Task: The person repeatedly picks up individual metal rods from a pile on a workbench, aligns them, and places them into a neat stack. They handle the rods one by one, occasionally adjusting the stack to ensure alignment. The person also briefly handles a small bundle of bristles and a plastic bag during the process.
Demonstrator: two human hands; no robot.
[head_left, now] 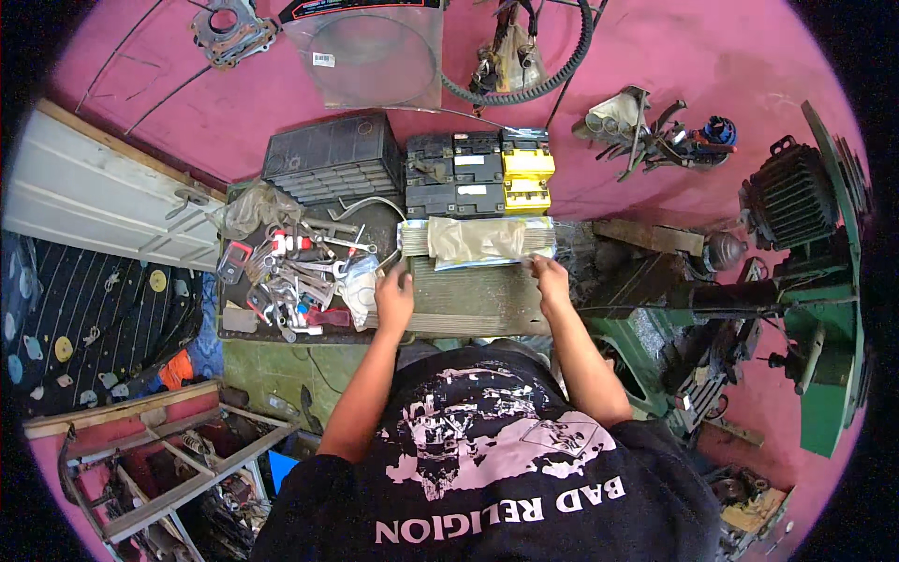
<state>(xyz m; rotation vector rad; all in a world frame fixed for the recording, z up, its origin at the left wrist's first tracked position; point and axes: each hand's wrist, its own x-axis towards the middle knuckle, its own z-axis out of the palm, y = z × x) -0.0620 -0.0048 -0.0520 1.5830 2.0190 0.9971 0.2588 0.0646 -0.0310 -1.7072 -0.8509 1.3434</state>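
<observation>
On the worktable in front of me lies a long flat packet point(417, 238) of thin pale sticks. A crumpled tan sheet point(478, 240) covers its middle, and bluish-white wrapping shows along its edges. My right hand point(551, 284) is at the packet's near right corner, with thumb and fingers closed on its edge. My left hand point(393, 296) is just below the packet's left end, with thumb and forefinger apart and nothing visible between them. Under both hands is a greyish-green ribbed board point(476, 298). Fine contact at the left fingertips is too small to make out.
Left of my left hand lies a heap of spanners and other hand tools point(304, 281), beside a crumpled pale bag point(360, 292). Behind stand a black drawer case point(332, 155) and several black and yellow batteries point(478, 173). A green machine point(623, 342) stands at right.
</observation>
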